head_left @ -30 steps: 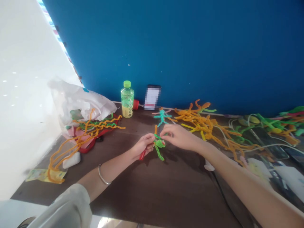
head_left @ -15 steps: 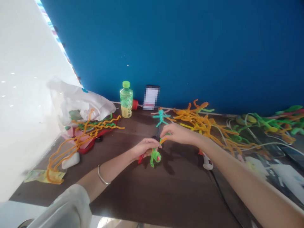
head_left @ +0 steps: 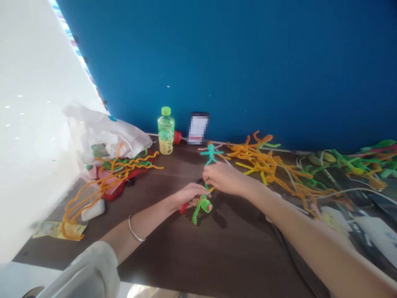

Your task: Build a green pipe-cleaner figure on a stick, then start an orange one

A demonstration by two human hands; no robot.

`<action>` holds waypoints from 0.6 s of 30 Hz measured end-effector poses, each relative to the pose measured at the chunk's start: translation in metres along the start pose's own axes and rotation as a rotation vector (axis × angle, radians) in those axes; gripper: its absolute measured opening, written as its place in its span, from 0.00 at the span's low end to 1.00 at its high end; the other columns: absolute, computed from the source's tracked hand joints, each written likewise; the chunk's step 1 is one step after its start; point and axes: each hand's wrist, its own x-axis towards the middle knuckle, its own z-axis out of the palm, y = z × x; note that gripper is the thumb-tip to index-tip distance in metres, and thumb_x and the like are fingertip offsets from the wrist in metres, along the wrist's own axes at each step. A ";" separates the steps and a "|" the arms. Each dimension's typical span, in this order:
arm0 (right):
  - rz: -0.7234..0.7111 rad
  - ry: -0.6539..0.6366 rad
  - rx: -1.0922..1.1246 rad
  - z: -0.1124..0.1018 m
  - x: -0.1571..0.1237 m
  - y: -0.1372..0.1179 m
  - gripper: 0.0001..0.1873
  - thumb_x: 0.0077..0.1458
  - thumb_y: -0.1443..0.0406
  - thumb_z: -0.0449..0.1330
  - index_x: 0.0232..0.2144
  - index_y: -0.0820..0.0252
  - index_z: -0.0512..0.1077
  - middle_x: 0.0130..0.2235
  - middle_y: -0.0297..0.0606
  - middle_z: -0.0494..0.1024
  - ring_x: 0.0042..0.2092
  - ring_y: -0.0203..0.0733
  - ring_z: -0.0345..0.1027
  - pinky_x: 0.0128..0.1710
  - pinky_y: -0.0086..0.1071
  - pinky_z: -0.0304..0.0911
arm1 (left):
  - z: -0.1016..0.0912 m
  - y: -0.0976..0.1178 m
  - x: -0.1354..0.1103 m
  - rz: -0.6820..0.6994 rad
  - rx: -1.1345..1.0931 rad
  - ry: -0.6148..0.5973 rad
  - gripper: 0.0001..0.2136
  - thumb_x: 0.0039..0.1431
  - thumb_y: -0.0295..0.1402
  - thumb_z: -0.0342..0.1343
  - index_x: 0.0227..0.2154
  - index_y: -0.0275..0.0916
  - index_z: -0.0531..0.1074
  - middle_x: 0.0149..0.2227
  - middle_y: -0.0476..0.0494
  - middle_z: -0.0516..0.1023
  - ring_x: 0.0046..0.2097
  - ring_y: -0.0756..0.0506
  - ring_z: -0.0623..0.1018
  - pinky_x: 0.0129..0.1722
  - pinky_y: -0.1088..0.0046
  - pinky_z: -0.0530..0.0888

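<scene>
View: head, looking down at a dark brown table against a blue wall.

Held item: green pipe-cleaner figure, centre of view, between both hands, with an orange strand running from it at 2 o'clock.

Handling: judged light, soft and easily bent; firmest hold likely at the thick green coil, loose ends likely to flex.

Long axis: diagonal, 1 o'clock to 7 o'clock; green tail points to 7 o'clock.

Left hand: curled nearly closed around the figure's upper part; a red object shows below it, mostly hidden, kind unclear.

Right hand: fingers bunched in a tight pinch at the figure's top, at 12 o'clock from the coil; exact grip hidden.

Nearby: teal pipe-cleaner figure, 12 o'clock; orange pipe-cleaner heap, 2 o'clock.

Rest, 9 to 11 o'clock: green bottle, pixelated phone, white plastic bag, orange strands, white block.

Rest, 3 o'clock: green pipe cleaners.

Worn: metal bangle, left wrist.
</scene>
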 end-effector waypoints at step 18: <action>0.017 0.126 0.004 -0.001 -0.018 -0.009 0.11 0.53 0.71 0.50 0.27 0.61 0.72 0.31 0.39 0.72 0.33 0.38 0.65 0.33 0.30 0.51 | 0.004 -0.002 0.003 0.142 -0.196 0.046 0.13 0.43 0.37 0.59 0.28 0.31 0.68 0.17 0.56 0.60 0.15 0.60 0.53 0.13 0.82 0.45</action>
